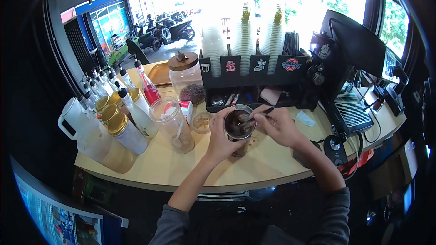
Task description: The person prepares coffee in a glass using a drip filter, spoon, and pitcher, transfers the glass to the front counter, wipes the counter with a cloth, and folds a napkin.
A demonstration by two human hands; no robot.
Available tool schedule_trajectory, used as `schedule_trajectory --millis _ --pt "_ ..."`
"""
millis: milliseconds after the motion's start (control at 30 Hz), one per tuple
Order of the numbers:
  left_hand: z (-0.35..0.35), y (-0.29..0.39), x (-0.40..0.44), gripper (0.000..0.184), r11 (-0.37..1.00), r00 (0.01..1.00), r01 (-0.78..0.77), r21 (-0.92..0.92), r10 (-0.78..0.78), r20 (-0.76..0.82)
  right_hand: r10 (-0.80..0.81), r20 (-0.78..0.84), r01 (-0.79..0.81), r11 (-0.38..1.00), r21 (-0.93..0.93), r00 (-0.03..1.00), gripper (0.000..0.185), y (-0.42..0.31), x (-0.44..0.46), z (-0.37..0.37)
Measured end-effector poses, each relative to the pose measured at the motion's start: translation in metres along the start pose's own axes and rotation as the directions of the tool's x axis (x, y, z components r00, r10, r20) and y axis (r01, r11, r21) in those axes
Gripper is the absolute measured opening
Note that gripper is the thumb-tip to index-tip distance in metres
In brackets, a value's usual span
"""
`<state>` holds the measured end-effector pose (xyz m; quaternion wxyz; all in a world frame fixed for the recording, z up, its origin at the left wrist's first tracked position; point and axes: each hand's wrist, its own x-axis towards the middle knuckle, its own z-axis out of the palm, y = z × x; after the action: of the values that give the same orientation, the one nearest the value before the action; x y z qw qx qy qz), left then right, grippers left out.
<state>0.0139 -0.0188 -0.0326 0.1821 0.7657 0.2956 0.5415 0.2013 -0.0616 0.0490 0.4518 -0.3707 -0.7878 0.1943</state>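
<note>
- The person's left hand [221,137] is wrapped around a round silver-rimmed metal cup [239,106], fingers along its left side and thumb across the near side, presumably to steady it.
- The right hand [282,129] pinches a thin black-handled stirring tool [269,110] between thumb and fingers; it slants down into the cup, a grip that seems to suit small, controlled movements. The two hands are close together, one at each side of the cup.
- The cup, above the pale wooden counter [209,172], contains a dark brown liquid [235,119]. Its mouth faces the person, probably so the contents can be watched.
- Left of the left hand stands a wide, clear plastic jar [166,130], open, with a pale spoon [178,130] leaning inside, perhaps left there for scooping.
- Between that jar and the left hand lies a small, shallow round dish or lid [193,125] with tan bits in it.
- Beyond the left hand, a clear rounded jar with a brown wooden lid [183,80] holds dark, grainy contents.
- Beyond both hands, a black box-shaped organiser [245,81] keeps stacked clear cups [244,47] upright, apparently for easy reach.
</note>
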Motion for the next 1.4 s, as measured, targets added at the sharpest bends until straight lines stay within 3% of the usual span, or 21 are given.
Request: schedule_trajectory --millis 67,133,200,300,367,467,533,600,733,800,900,1133,1200,1333,1400 --pt "0.008 -0.003 -0.003 0.082 1.000 0.994 0.022 -0.003 -0.022 -0.109 0.002 0.043 -0.003 1.000 0.016 0.999 0.016 -0.001 0.001 -0.001" --pt "0.008 -0.001 -0.005 0.081 0.999 0.992 0.012 0.034 -0.008 -0.128 0.091 0.039 -0.089 0.994 -0.067 0.995 0.015 -0.007 0.004 -0.006" --pt "0.007 0.001 -0.004 0.081 0.997 0.989 0.004 0.071 0.006 -0.148 0.056 0.019 -0.055 0.998 -0.010 0.998 0.015 0.002 0.004 -0.001" --pt "0.002 0.002 -0.002 0.081 0.991 0.994 -0.011 0.133 0.025 -0.106 0.034 -0.008 -0.033 0.999 0.032 0.999 0.014 0.001 0.003 0.000" --pt "0.001 -0.003 -0.003 0.084 0.999 0.999 -0.018 -0.028 0.017 -0.040 0.047 -0.014 -0.047 0.999 0.018 0.999 0.014 -0.004 0.003 -0.001" --pt "0.003 -0.003 -0.002 0.085 0.998 0.998 -0.021 -0.053 0.017 -0.064 0.045 -0.126 -0.037 0.997 0.062 0.991 0.014 -0.010 0.001 0.002" --pt "0.004 -0.006 -0.003 0.085 0.996 0.997 -0.036 -0.076 0.031 -0.068 -0.073 -0.095 0.061 0.991 -0.122 0.993 0.013 -0.020 -0.008 0.007" --pt "0.005 -0.008 -0.001 0.086 0.994 0.996 -0.052 -0.100 0.044 -0.078 -0.105 -0.141 0.088 0.989 -0.119 0.985 0.010 -0.031 -0.014 0.010" --pt "0.005 -0.010 -0.002 0.086 0.989 0.995 -0.069 -0.130 0.059 -0.084 -0.070 -0.166 0.055 0.994 -0.094 0.984 0.012 -0.027 -0.021 0.016" --pt "0.005 -0.009 0.000 0.086 0.989 0.994 -0.079 -0.128 0.068 -0.082 0.018 -0.210 -0.041 0.994 -0.103 0.977 0.012 -0.025 -0.020 0.012" --pt "0.005 -0.004 0.000 0.085 0.985 0.994 -0.090 -0.144 0.081 -0.071 -0.079 -0.171 0.048 0.982 -0.180 0.982 0.013 -0.029 -0.019 0.011" --pt "-0.002 -0.002 0.005 0.084 0.991 0.993 -0.109 -0.079 0.105 -0.044 -0.022 -0.150 0.007 0.995 -0.099 0.988 0.014 -0.027 -0.021 0.009" --pt "-0.006 0.000 0.007 0.084 0.991 0.991 -0.130 -0.045 0.128 -0.040 -0.014 -0.048 0.010 0.997 -0.078 0.999 0.014 -0.026 -0.021 0.006" --pt "-0.011 0.004 0.007 0.083 0.995 0.995 -0.099 -0.017 0.100 0.027 -0.021 -0.038 0.016 0.990 -0.138 0.999 0.016 -0.014 -0.014 -0.005" --pt "-0.011 0.005 0.008 0.083 0.995 0.995 -0.093 -0.026 0.093 0.032 -0.053 -0.103 0.051 0.999 -0.014 0.993 0.017 -0.019 -0.010 -0.002"
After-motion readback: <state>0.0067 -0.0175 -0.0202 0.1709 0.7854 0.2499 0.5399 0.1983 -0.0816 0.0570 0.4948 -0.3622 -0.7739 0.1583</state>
